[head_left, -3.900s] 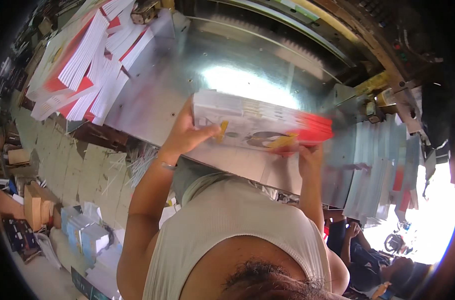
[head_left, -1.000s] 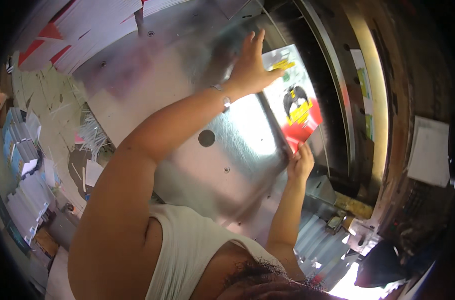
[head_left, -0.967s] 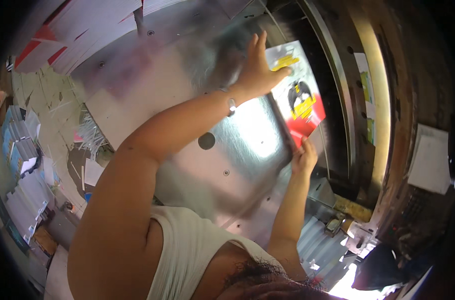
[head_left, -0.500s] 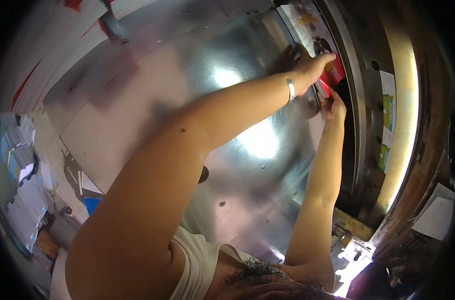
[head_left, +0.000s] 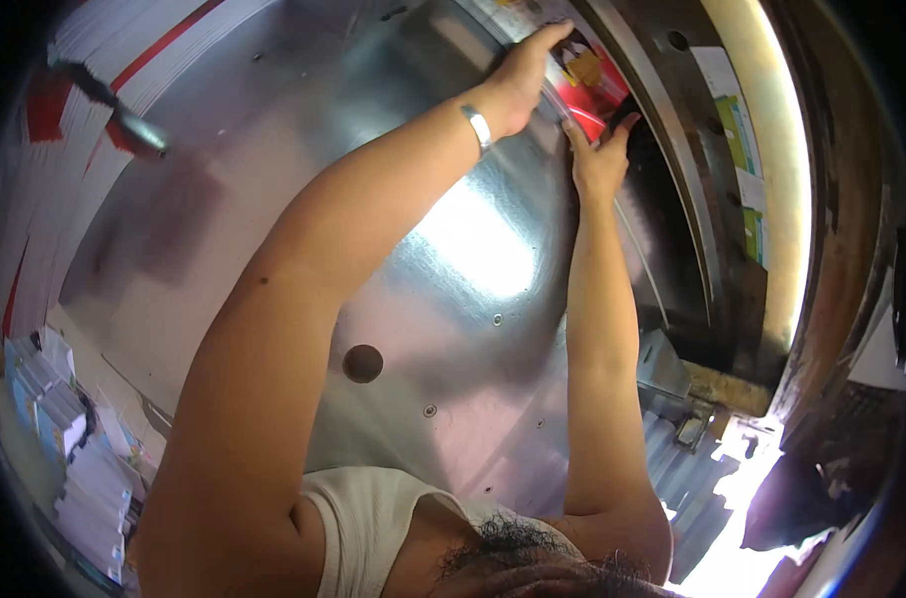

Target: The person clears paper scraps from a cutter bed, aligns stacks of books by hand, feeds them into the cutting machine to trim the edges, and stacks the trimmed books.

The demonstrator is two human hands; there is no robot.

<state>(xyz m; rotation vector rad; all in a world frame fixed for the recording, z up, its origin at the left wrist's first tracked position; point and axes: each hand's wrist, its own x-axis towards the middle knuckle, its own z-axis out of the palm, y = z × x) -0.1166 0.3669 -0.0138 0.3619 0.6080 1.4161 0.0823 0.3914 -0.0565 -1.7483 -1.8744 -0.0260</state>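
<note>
A stack of printed sheets (head_left: 584, 88) with a red, glossy top lies at the upper right of the metal table, against a dark machine edge. My left hand (head_left: 525, 85), with a silver band at its wrist, presses along the left side of the stack. Its thumb is stretched out over the top, while the other fingers are mostly hidden behind the hand. At the stack's near end is my right hand (head_left: 600, 167), its thumb and fingers spread apart and touching the red corner.
Under my arms spreads a shiny metal table (head_left: 443, 329) with a round dark hole (head_left: 362, 364). Tall piles of white paper (head_left: 64, 179) with red strips stand at left. Cut paper bundles (head_left: 64, 429) lie lower left. A bright light strip (head_left: 786, 199) curves along the right.
The view has shifted, so hands and stack appear higher and farther left. My right hand's fingers have spread at the near end of the stack. My left hand stays on its side.
</note>
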